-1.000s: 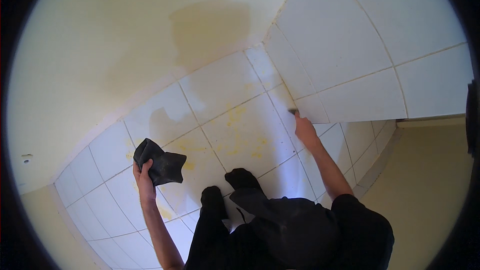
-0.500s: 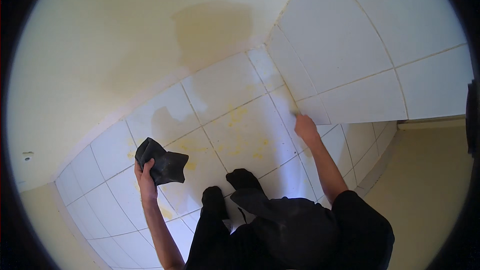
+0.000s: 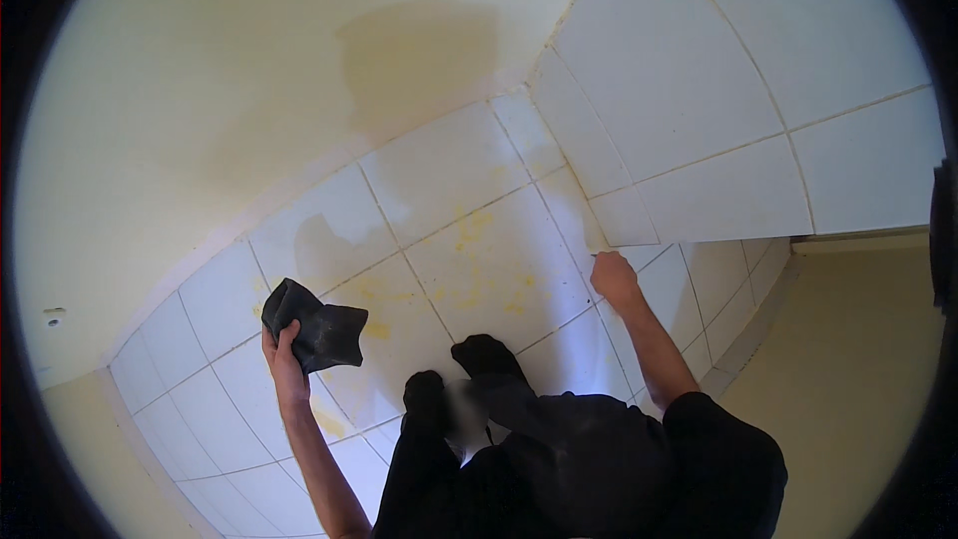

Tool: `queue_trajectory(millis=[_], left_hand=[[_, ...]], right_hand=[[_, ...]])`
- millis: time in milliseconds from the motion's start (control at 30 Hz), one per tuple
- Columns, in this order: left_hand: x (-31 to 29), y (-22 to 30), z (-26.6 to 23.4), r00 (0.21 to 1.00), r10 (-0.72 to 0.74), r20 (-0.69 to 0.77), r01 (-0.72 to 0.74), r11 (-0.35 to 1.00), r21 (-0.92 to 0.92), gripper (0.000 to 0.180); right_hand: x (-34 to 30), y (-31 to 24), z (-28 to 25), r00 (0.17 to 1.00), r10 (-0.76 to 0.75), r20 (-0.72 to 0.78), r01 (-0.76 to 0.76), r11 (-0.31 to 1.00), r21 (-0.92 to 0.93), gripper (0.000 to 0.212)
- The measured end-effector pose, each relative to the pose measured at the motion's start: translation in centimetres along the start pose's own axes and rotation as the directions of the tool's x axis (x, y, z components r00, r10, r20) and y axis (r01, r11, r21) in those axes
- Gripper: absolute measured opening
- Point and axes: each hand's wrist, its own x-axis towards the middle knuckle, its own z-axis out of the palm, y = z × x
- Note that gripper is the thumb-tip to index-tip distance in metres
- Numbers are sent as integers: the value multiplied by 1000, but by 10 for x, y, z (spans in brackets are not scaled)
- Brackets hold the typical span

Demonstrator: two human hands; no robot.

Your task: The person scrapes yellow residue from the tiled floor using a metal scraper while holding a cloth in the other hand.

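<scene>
My left hand (image 3: 285, 354) grips a dark, soft-looking black pouch (image 3: 317, 329) with a folded, angular shape, thumb on its near side. It is held above the white tiled floor, left of my feet. On the right, my right hand (image 3: 614, 277) is closed, knuckles up, beside the lower corner of the white tiled wall (image 3: 689, 190). A thin bit of something shows at its fingertips, too small to name. Yellow smears (image 3: 474, 230) lie on the floor tiles (image 3: 439, 175) between my hands.
My black-covered feet (image 3: 484, 357) stand on the tiles at the near middle. A cream wall (image 3: 230, 70) rises along the far and left side, with a small fitting (image 3: 54, 317) on it. The tiled wall's lower edge juts over the floor at right.
My right hand has come a little nearer to me, along the tiled wall's corner. The left hand and black pouch have shifted slightly left.
</scene>
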Motion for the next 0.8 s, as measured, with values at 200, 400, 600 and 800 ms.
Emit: queue_trajectory(millis=[200,400,600,800], left_hand=[[1,-1,-2,1000,-21,-16,20,1000,-3,44],[2,0,0,1000,1,-5,-1,1000,2,44],[0,-5,-2,1000,-4,-8,4,1000,14,43],[5,-3,6,1000,1,22,-1,1000,17,44]], right_hand=[[5,-38,-50,1000,30,-9,-29,998,59,48],[-13,-4,5,986,-16,169,36,993,-115,40],[-28,-30,-21,992,128,14,-129,989,74,20],[-15,18,11,997,7,-77,-7,1000,6,20]])
